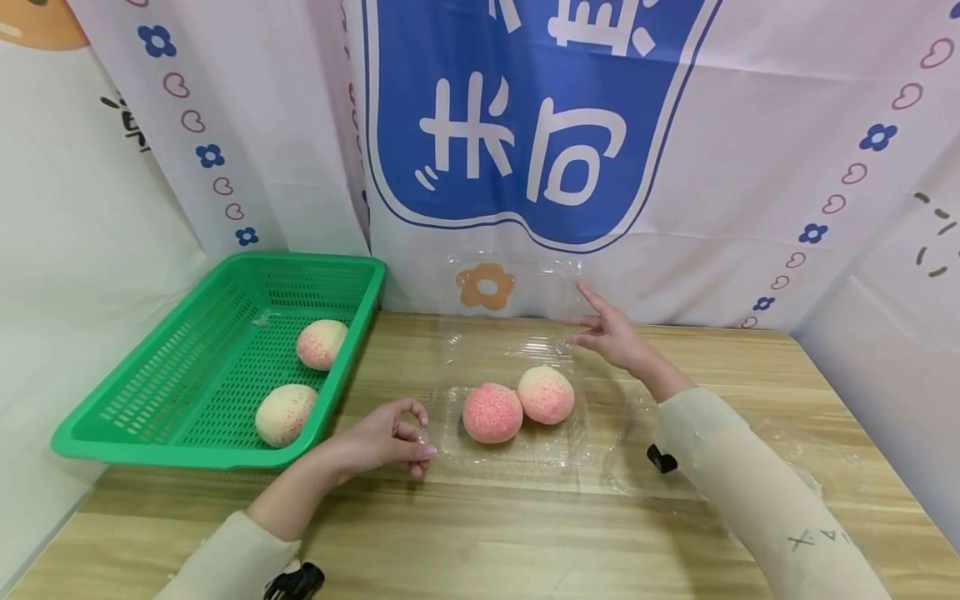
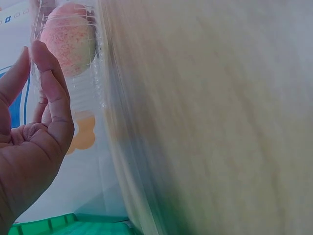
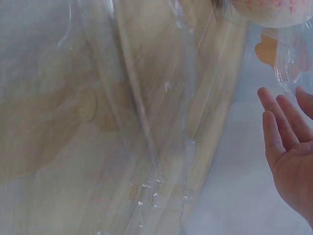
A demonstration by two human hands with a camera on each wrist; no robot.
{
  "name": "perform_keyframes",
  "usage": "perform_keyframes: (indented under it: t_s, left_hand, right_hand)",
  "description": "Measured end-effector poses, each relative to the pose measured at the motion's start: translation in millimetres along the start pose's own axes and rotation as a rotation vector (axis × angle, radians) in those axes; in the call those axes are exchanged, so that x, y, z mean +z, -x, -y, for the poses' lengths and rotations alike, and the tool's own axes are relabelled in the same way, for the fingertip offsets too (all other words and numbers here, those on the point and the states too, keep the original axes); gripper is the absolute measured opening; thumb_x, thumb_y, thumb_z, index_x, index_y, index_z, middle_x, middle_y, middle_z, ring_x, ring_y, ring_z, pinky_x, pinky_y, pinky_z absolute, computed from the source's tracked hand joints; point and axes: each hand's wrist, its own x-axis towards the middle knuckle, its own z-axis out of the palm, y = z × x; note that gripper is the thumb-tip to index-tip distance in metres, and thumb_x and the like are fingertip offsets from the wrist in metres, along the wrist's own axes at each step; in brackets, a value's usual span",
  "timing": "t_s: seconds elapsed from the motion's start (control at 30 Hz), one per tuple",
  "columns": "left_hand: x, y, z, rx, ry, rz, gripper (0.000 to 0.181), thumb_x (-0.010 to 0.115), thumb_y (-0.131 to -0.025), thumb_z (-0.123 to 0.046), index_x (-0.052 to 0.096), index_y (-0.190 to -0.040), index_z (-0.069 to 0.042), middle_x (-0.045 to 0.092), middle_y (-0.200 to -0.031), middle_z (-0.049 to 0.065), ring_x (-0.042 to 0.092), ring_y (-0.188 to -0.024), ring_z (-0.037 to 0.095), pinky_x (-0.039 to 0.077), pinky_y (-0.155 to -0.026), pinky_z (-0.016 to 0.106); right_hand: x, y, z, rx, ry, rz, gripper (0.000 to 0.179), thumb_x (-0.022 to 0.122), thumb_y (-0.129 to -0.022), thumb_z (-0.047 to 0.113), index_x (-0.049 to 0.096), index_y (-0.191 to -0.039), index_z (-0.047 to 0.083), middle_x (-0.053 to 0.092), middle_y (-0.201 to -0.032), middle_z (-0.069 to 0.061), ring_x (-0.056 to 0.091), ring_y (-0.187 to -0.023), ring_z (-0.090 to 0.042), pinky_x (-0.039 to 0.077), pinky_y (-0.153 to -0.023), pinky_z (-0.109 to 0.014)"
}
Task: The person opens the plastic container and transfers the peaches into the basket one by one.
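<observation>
A clear plastic clamshell box (image 1: pixel 510 458) stands on the table with its lid (image 1: pixel 517 333) raised at the back. In it lie two round, peach-like balls, one deep pink (image 1: pixel 492 412) and one cream and pink (image 1: pixel 546 395), side by side. My left hand (image 1: pixel 390 440) pinches the left edge of the box with curled thumb and fingers; the left wrist view shows that hand (image 2: pixel 39 117) close by a pink ball (image 2: pixel 69 39). Beside the lid's right edge, my right hand (image 1: pixel 611 333) reaches with fingers spread and fairly straight, fingertips at the plastic.
A green basket (image 1: pixel 150 454) at the left holds two more peach-like balls, an upper one (image 1: pixel 322 345) and a lower one (image 1: pixel 287 415). More clear plastic packaging (image 1: pixel 630 467) lies under the right forearm. A printed curtain (image 1: pixel 675 283) hangs behind the wooden table (image 1: pixel 487 542).
</observation>
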Motion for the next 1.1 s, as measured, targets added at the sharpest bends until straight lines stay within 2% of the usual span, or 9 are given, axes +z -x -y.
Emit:
perform_keyframes:
  t_s: [0.2,0.3,0.4,0.5,0.67,0.8,0.93,1.1]
  left_hand:
    - [2.2,-0.8,-2.1,0.001,-0.003,0.0,0.038,0.068,-0.093,-0.006,0.037,-0.113,0.005,0.068,-0.074,0.003,0.066,-0.066,0.015,0.058,-0.073,0.031]
    - [3.1,-1.0,-2.8,0.0,-0.008,-0.005,0.038,0.068,-0.093,-0.006,0.037,-0.113,0.005,0.068,-0.074,0.004,0.066,-0.066,0.015,0.058,-0.073,0.031]
    - [3.8,-1.0,-3.0,-0.001,-0.014,-0.009,0.038,0.068,-0.093,-0.006,0.038,-0.113,0.005,0.068,-0.074,0.003,0.066,-0.066,0.015,0.058,-0.072,0.031]
    - [3.9,-0.8,-2.7,-0.001,-0.017,-0.009,0.038,0.068,-0.093,-0.007,0.038,-0.112,0.005,0.068,-0.074,0.003,0.067,-0.066,0.015,0.058,-0.073,0.031]
    - [1.4,0.3,-1.9,0.009,-0.022,-0.011,0.038,0.068,-0.093,-0.007,0.038,-0.113,0.005,0.068,-0.075,0.003,0.066,-0.067,0.015,0.058,-0.074,0.032]
    - [-0.8,1.1,-1.6,0.017,-0.031,-0.013,0.04,0.069,-0.093,-0.009,0.038,-0.113,0.006,0.068,-0.074,0.003,0.066,-0.067,0.015,0.058,-0.074,0.032]
    - [0.1,0.9,-1.3,0.028,-0.042,-0.016,0.042,0.07,-0.092,-0.009,0.039,-0.114,0.007,0.067,-0.072,0.002,0.066,-0.066,0.016,0.059,-0.073,0.033]
    - [1.2,0.9,-1.5,0.027,-0.055,-0.025,0.043,0.072,-0.091,-0.01,0.04,-0.114,0.008,0.067,-0.071,0.003,0.066,-0.066,0.017,0.06,-0.072,0.036]
  right_hand:
    - [-4,3.5,3,0.016,0.048,0.014,0.09,0.061,-0.091,-0.011,0.003,-0.159,0.003,0.054,-0.13,-0.038,0.065,-0.106,-0.049,0.056,-0.09,-0.023]
    - [-8,6.9,5,0.049,0.097,0.026,0.088,0.062,-0.093,-0.004,0.004,-0.159,0.001,0.054,-0.133,-0.035,0.065,-0.11,-0.047,0.054,-0.097,-0.036]
    - [-12,13.4,10,0.118,0.114,0.035,0.084,0.061,-0.097,0.005,0.005,-0.159,0.001,0.051,-0.139,-0.032,0.059,-0.121,-0.047,0.047,-0.105,-0.051]
    - [-17,22.2,20,0.187,0.119,0.042,0.079,0.058,-0.1,0.014,0.006,-0.159,0.001,0.046,-0.145,-0.03,0.051,-0.13,-0.047,0.042,-0.108,-0.059]
    - [-20,43.0,49,0.259,0.121,0.1,0.081,0.057,-0.102,0.029,0.005,-0.16,0.005,0.034,-0.156,-0.027,0.037,-0.141,-0.046,0.035,-0.113,-0.061]
    - [-13,64.4,66,0.299,0.151,0.16,0.088,0.061,-0.099,0.037,0.006,-0.16,0.007,0.025,-0.161,-0.024,0.026,-0.146,-0.048,0.029,-0.115,-0.062]
    - [-1,80.3,65,0.331,0.154,0.203,0.093,0.065,-0.096,0.034,0.005,-0.159,0.003,0.022,-0.161,-0.027,0.03,-0.144,-0.051,0.032,-0.114,-0.062]
    - [12,88.0,54,0.343,0.084,0.207,0.094,0.069,-0.094,0.027,0.005,-0.158,0.0,0.022,-0.16,-0.029,0.033,-0.142,-0.051,0.033,-0.114,-0.061]
